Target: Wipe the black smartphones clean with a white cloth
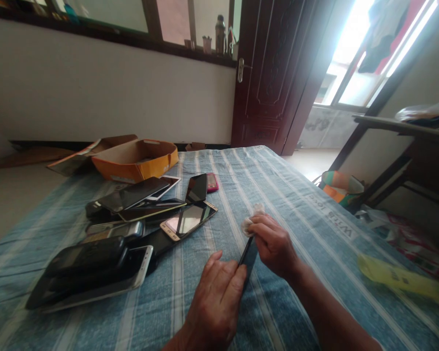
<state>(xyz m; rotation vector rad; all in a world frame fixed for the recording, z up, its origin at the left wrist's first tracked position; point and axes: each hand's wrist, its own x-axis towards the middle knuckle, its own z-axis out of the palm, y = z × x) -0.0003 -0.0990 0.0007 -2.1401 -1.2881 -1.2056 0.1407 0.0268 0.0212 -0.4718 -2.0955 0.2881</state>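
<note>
A dark smartphone [247,253] is tilted up on its edge over the striped cloth, between my two hands. My left hand [219,292] grips its near end, fingers wrapped over the side. At the far end, my right hand [272,241] pinches a crumpled white tissue [247,226] against the phone's edge. To the left lies a gold-framed smartphone [188,220], its glass reflecting light. Behind it rest a black phone [196,188] and a small pink-edged item [212,182]. More phones are heaped at left, including a large dark one [131,194] and a white-framed one [142,268].
An orange cardboard box [135,168] with its lid beside it stands at the back left of the cloth-covered surface [237,175]. A yellow plastic wrapper [398,280] lies to the right. Beyond the surface are a colourful bag [342,187], a side table [406,126] and a brown door [267,78].
</note>
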